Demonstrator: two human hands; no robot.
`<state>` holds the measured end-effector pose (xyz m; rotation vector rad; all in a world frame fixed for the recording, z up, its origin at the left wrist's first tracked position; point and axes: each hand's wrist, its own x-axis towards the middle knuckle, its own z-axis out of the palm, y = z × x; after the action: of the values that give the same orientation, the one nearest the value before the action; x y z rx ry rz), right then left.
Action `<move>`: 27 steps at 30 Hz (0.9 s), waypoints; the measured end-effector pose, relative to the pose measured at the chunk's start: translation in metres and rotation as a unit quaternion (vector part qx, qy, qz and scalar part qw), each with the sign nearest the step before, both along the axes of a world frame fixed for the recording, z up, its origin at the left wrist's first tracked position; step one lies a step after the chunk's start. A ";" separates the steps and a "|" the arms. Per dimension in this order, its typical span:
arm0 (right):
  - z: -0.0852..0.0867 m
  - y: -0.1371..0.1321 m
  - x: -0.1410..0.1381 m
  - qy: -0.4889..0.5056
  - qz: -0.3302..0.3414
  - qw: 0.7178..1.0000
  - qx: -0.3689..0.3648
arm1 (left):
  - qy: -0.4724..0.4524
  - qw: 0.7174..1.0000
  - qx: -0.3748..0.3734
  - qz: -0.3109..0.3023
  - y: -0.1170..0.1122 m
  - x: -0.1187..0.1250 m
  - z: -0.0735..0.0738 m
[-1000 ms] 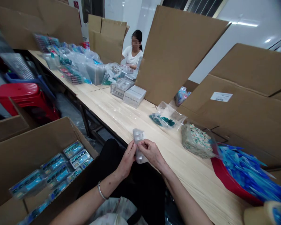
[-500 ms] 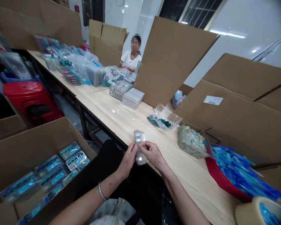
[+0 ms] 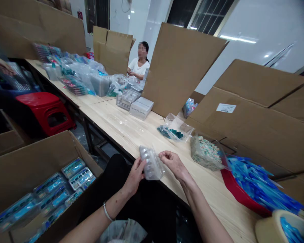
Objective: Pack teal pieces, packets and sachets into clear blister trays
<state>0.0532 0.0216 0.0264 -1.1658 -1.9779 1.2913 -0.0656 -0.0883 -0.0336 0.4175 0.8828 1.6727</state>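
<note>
My left hand grips a clear plastic clamshell with moulded hollows, fingers and thumb on its left side. The clamshell is tilted above the table's front edge, and its thin lid stands partly away from the moulded half. At the lid's right edge, my right hand is closed in a pinch. Beyond the hands, a plastic bag of dark green pieces lies on the table. A clear container of small white and green pieces stands to the right of my hands.
Blue plastic pieces fill a red tray at the right, near a cream bucket. A carton of packed clamshells is at lower left. Grey-white stacked trays and cardboard panels line the table. A co-worker sits beyond.
The clamshell has turned and come open, its lid now apart from the moulded half. My right hand has moved right with the lid's edge. The view has shifted slightly.
</note>
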 end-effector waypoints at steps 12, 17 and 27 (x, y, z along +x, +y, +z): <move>0.009 0.069 0.024 -0.123 -0.009 0.961 0.249 | -0.039 0.999 -0.015 -0.009 0.004 -0.008 -0.005; -0.060 0.068 0.011 -0.186 -0.040 0.903 0.384 | -0.046 0.998 -0.036 -0.004 0.002 -0.011 -0.006; -0.047 0.056 -0.009 -0.226 -0.001 0.824 0.520 | -0.042 0.995 -0.095 0.014 -0.012 -0.022 0.007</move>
<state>0.0444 0.0776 -0.0210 -0.8939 -2.4350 -0.2265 -0.0879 -0.1005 -0.0269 0.2051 0.9792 1.6019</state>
